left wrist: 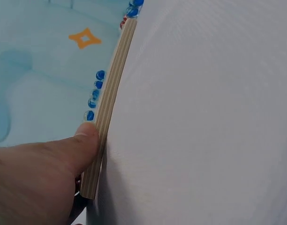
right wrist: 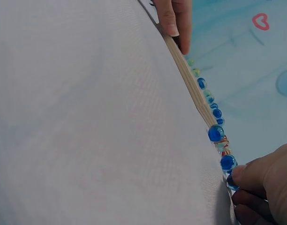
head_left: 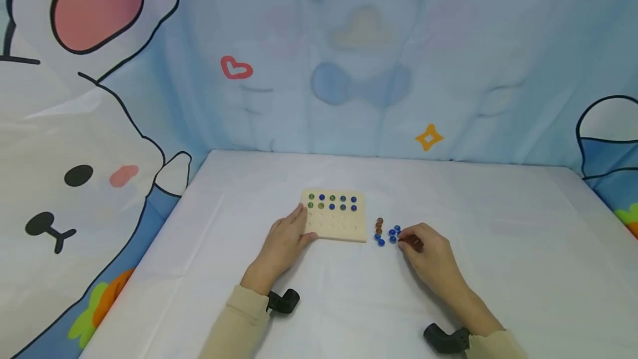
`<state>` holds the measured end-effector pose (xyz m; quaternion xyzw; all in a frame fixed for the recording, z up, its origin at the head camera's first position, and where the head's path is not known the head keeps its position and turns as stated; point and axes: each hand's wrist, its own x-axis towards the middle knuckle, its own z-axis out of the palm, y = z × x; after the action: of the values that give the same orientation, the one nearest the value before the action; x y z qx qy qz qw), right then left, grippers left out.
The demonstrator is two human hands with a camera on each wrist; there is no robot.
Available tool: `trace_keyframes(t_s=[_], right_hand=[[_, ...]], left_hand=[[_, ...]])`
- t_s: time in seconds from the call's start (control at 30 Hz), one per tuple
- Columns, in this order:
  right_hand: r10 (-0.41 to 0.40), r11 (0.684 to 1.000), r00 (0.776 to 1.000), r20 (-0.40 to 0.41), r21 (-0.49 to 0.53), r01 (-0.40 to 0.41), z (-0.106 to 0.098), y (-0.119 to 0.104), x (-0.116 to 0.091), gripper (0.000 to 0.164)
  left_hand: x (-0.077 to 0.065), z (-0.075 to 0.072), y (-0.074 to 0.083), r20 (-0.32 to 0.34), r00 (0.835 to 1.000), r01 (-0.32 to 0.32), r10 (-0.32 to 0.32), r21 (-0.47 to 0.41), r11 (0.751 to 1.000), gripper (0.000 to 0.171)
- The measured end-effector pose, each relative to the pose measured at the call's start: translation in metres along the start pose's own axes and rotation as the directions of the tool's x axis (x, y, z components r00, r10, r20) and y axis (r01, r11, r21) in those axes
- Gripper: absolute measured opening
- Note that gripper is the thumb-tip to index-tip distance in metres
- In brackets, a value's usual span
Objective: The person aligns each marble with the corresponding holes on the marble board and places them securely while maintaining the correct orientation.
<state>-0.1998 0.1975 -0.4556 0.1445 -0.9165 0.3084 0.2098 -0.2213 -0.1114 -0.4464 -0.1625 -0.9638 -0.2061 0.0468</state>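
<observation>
A pale wooden board (head_left: 344,232) lies on the white table. Green marbles (head_left: 311,196) and blue marbles (head_left: 354,199) fill its two far rows, and the hollows nearer the person are bare. At the board's near left corner, my left hand (head_left: 283,242) holds it, thumb along the front edge and fingers along the left side. To the right of the board lie loose brown marbles (head_left: 379,225) and blue marbles (head_left: 381,242). My right hand (head_left: 430,251) is at the right of this group, where its thumb and fingertips pinch a blue marble (right wrist: 232,182), partly hidden by the thumb.
The white cloth-covered table (head_left: 523,237) runs back to a printed light-blue curtain (head_left: 279,115). A black wrist camera (head_left: 284,301) sits on the left wrist, and another black camera (head_left: 446,339) on the right wrist.
</observation>
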Motion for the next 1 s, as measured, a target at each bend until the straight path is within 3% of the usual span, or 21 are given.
trace_keyframes(t_s=[0.3,0.7,1.0], right_hand=[[-0.022,1.000,1.000,-0.008,-0.008,0.022,0.0011,0.0011,0.0021,0.019],[-0.023,1.000,1.000,-0.009,-0.010,0.023,-0.0006,0.0031,0.0002,0.020],[-0.032,0.999,0.999,-0.019,0.030,0.033,-0.0048,-0.0017,0.0035,0.020]], left_hand=[[-0.0012,-0.0021,0.0021,-0.073,0.996,-0.052,0.060,0.110,0.993,0.064],[-0.0006,0.0021,0.0004,-0.075,0.996,-0.039,0.040,0.011,0.999,0.066],[-0.0019,0.0007,0.0000,-0.086,0.995,-0.047,0.048,0.020,0.999,0.066]])
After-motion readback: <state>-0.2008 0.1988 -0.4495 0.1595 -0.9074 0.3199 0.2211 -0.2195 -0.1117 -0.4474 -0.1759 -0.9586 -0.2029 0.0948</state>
